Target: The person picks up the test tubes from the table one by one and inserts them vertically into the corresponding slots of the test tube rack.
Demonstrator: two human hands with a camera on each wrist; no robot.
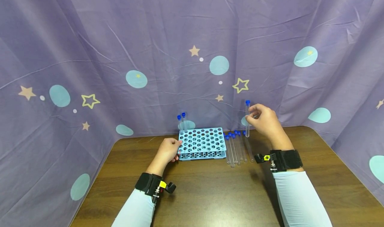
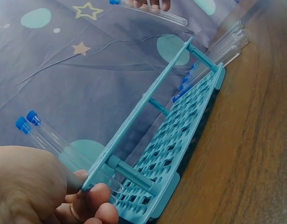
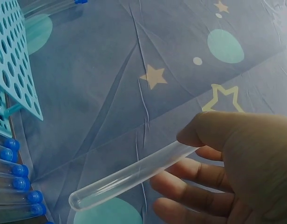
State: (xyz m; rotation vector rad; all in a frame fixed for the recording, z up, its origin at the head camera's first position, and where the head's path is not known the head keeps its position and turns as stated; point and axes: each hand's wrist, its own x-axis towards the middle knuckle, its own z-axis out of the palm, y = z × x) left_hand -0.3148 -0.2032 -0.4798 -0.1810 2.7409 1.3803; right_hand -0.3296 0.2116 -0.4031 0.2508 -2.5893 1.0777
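A light-blue test tube rack (image 1: 202,151) stands toward the back of the table. My left hand (image 1: 168,150) grips its left end, with the thumb on the top plate and the fingers curled beneath, as the left wrist view shows. Two clear test tubes (image 2: 33,119) with blue caps stand in the rack's back left corner. Right of the rack, my right hand (image 1: 264,121) pinches a blue-capped test tube (image 1: 247,120) between thumb and fingers. That tube is held nearly upright, cap up, its rounded bottom (image 3: 80,200) in plain sight in the right wrist view.
Several more capped test tubes (image 1: 232,153) lie side by side on the wooden table (image 1: 210,193), close against the rack's right end, caps toward the back. A purple curtain (image 1: 168,37) with stars and ovals hangs right behind the table's far edge.
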